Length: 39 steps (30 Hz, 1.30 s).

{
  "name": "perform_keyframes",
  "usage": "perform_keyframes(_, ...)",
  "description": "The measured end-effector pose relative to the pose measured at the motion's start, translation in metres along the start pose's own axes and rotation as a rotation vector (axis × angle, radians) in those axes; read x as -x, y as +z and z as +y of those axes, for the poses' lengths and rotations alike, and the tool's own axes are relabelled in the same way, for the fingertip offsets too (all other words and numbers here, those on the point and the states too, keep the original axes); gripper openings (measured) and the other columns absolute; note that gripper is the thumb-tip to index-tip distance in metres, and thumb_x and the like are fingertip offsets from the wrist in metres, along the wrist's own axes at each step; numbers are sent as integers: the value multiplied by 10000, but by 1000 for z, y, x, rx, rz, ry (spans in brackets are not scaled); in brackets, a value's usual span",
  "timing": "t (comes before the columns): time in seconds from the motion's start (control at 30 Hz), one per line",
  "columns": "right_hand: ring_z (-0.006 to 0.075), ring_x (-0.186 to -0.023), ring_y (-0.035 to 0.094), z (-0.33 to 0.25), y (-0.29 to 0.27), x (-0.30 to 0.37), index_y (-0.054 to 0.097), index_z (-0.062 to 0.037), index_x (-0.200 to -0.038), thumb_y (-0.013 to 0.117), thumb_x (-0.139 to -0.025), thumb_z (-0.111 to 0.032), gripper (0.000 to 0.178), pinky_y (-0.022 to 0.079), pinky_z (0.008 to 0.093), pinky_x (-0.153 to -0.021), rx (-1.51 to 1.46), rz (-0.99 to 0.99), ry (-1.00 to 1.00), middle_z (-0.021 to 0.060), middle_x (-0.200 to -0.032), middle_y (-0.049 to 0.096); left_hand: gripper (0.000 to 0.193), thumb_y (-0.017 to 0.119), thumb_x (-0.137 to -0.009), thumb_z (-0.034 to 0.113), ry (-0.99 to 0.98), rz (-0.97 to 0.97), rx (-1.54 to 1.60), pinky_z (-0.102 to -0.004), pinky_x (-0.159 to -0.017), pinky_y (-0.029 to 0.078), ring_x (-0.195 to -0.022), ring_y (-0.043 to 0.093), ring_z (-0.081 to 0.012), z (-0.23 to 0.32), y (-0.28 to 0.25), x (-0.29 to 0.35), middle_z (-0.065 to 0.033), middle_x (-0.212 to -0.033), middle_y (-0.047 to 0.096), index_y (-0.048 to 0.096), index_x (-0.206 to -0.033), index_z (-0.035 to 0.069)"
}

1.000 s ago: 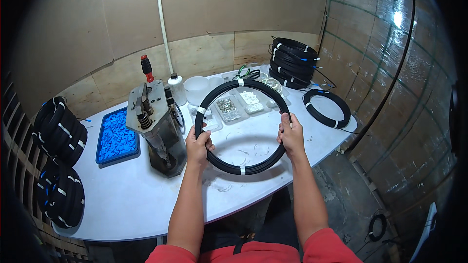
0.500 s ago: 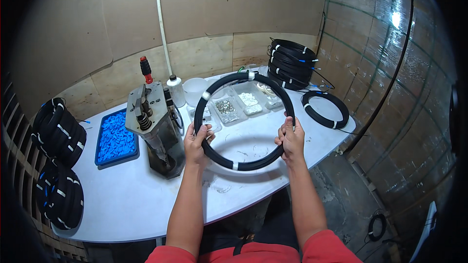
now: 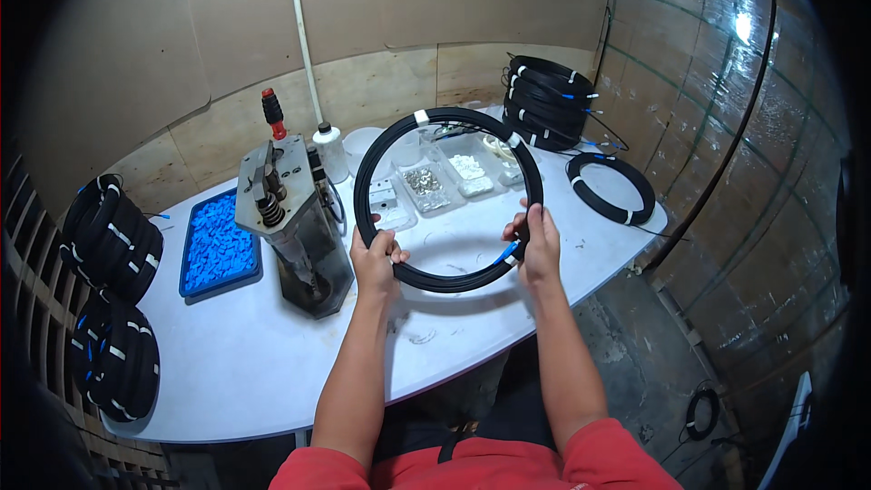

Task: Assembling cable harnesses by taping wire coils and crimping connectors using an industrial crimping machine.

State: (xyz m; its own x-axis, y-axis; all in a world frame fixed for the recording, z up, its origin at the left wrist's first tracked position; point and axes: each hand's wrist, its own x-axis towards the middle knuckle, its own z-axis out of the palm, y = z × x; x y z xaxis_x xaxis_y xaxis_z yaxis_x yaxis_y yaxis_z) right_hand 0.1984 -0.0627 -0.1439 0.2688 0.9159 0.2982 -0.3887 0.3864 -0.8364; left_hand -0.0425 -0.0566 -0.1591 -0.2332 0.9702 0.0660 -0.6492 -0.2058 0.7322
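Between my two hands I hold a coil of black cable [image 3: 454, 284], raised over the front of the white table [image 3: 272, 381]. White ties band the coil, and a blue connector shows on its lower right part. My left hand [image 3: 375, 261] is closed round the coil's lower left side. Wrapped on its right side is my right hand [image 3: 537, 245], the thumb lying along the cable close to the blue connector. Through the ring I see part of the tabletop and some clear trays [image 3: 435, 209] of small parts.
A metal hand press [image 3: 304, 245] with a red-and-black handle stands left of centre, beside a blue tray [image 3: 184, 294] of small blue pieces. Stacked black coils [image 3: 549, 109] sit at the back right, a single coil [image 3: 642, 183] before them. More coils [image 3: 118, 354] line the left edge.
The coil has turned in my hands: its white ties have shifted round the ring, and a blue connector now shows by my right hand. Both hands still grip it.
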Motion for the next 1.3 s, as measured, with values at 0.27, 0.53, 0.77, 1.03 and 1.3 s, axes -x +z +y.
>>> perform_keyframes(0.27,73,-490,432,-15,16,4,467,-46,-1264,607,-1001,-379,446,403,249,-447,208,180,-34,-7,-716,462,315,561,-869,2,-91,-16,-30,-312,-494,423,-478,412,-118,-3,-7,-7,8,-617,389,472,-1165,64)
perform_keyframes(0.53,111,-514,542,-18,-7,-4,593,-36,-963,661,-974,-328,300,463,273,-483,579,127,81,7,-636,518,305,558,-860,-27,-11,-63,-19,-304,-481,408,-465,404,-109,-5,-10,-6,11,-603,390,486,-1141,65)
perform_keyframes(0.77,98,-593,547,-15,-7,-2,615,-21,-1000,699,-950,-302,298,469,255,-578,492,57,23,-4,-699,552,299,571,-860,-24,11,-74,-63,-302,-488,415,-468,409,-107,-3,-5,-2,12,-596,392,503,-1141,54)
perform_keyframes(1.03,84,-605,517,-27,-12,-8,663,-67,-1005,749,-910,-304,270,444,239,-576,325,110,231,-28,-696,526,320,567,-858,-26,-18,-93,-72,-296,-485,410,-478,408,-102,-4,-3,-2,14,-594,395,504,-1164,41)
perform_keyframes(1.3,93,-622,530,-24,-19,-4,673,-57,-949,756,-904,-281,243,474,263,-616,448,90,166,-17,-713,562,316,571,-855,-27,-31,-98,-102,-298,-480,410,-476,406,-100,-1,-1,0,13,-595,407,504,-1159,27)
